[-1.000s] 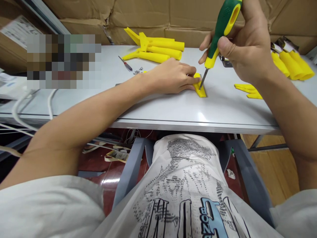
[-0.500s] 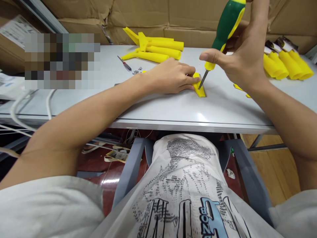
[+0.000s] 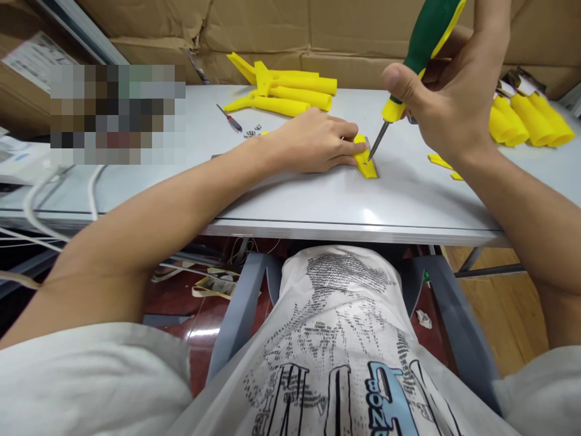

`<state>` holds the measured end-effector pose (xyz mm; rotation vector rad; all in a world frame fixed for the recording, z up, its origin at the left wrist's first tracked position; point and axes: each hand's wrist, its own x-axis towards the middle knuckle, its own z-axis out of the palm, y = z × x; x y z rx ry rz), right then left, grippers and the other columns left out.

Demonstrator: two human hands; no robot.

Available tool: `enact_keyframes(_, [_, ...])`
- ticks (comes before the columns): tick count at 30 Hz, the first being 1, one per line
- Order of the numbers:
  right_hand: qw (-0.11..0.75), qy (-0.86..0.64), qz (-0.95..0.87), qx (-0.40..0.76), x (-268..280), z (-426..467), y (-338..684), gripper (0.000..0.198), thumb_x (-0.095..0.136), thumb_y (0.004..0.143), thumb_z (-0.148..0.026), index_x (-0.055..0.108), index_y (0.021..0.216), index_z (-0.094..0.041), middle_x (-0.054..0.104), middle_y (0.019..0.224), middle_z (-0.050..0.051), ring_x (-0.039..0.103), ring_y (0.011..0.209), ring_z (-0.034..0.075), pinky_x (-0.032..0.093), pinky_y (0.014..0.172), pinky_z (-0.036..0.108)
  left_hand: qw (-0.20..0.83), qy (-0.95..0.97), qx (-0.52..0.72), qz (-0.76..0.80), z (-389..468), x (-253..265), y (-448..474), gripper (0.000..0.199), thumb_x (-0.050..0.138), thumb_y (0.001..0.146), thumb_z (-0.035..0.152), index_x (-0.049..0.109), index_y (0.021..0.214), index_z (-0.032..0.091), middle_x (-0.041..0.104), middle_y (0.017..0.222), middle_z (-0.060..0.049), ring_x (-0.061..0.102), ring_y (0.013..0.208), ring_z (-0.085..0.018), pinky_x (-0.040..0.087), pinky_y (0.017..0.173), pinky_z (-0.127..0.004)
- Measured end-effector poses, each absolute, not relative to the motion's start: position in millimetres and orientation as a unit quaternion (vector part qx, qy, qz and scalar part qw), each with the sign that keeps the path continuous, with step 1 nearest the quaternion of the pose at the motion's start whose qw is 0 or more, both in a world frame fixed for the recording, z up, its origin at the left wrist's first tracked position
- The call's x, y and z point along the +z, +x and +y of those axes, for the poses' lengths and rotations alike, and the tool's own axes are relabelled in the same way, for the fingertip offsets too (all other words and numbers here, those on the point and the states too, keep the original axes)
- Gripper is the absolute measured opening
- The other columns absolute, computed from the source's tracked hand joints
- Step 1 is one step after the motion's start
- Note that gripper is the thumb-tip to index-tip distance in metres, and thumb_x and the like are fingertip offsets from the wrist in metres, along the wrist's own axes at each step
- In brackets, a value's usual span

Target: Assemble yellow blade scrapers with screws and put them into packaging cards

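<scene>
Slanting down leftward: screwdriver (image 3: 393, 111) | right grip (image 3: 458, 106) clasping it | left grip (image 3: 313, 139) holding yellow piece (image 3: 364, 155), lengthwise toward table edge (image 3: 345, 231)

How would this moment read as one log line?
left hand: touching yellow part | right hand: holding green screwdriver | tip: at yellow part, contact unclear | nearby: small screwdriver, metal bits
</scene>
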<state>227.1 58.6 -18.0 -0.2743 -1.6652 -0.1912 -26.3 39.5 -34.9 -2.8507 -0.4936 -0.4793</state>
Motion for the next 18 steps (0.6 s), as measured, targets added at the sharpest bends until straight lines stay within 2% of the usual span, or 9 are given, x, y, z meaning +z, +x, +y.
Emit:
enact_keyframes(3, [0.616,-0.172,-0.768,-0.039,-15,51,230,0.055,0.085,0.095,-0.067,0.058,0.132,-0.037,0.036,0.074,-0.009,0.033,0.055,0.005,0.023,0.047,0.025,0.101,-0.967,-0.156,-0.175,38,-33,-25,0.047,0.054,0.115,0.053,0.081,0.143,0.028,0.076,0.110,-0.013,0.076,0.101,-0.030,0.047,0.080,-0.038])
enact_keyframes(5, [0.625,-0.177,-0.760,-0.026,-14,46,230,0.063,0.085,0.091,-0.072,0.056,0.127,-0.031,0.037,0.072,-0.010,0.031,0.054,0.006,0.020,0.048,0.029,0.105,-0.966,-0.152,-0.180,36,-32,-25,0.046,0.054,0.114,0.053,0.081,0.143,0.029,0.077,0.110,-0.014,0.076,0.100,-0.030,0.047,0.079,-0.038])
enact_keyframes(9, [0.612,-0.227,-0.758,0.022,-11,36,227,0.069,0.087,0.083,-0.075,0.053,0.125,-0.032,0.040,0.071,-0.009,0.034,0.056,0.011,0.023,0.051,0.035,0.123,-0.965,-0.151,-0.173,34,-31,-24,0.045,0.054,0.113,0.052,0.081,0.140,0.029,0.077,0.107,-0.014,0.076,0.098,-0.029,0.046,0.075,-0.037])
enact_keyframes(15, [0.580,-0.256,-0.773,-0.001,-8,24,224,0.065,0.080,0.088,-0.083,0.050,0.116,-0.032,0.038,0.071,-0.008,0.034,0.058,0.012,0.026,0.054,0.036,0.099,-0.965,-0.150,-0.193,32,-30,-23,0.045,0.055,0.113,0.053,0.082,0.139,0.029,0.078,0.111,-0.014,0.076,0.099,-0.030,0.047,0.077,-0.037])
enact_keyframes(18, [0.578,-0.231,-0.783,0.006,-10,35,228,0.069,0.079,0.087,-0.084,0.048,0.121,-0.033,0.035,0.074,-0.008,0.037,0.058,0.011,0.025,0.054,0.036,0.109,-0.965,-0.141,-0.192,31,-29,-23,0.046,0.054,0.113,0.053,0.082,0.139,0.029,0.078,0.112,-0.014,0.076,0.099,-0.030,0.046,0.076,-0.037])
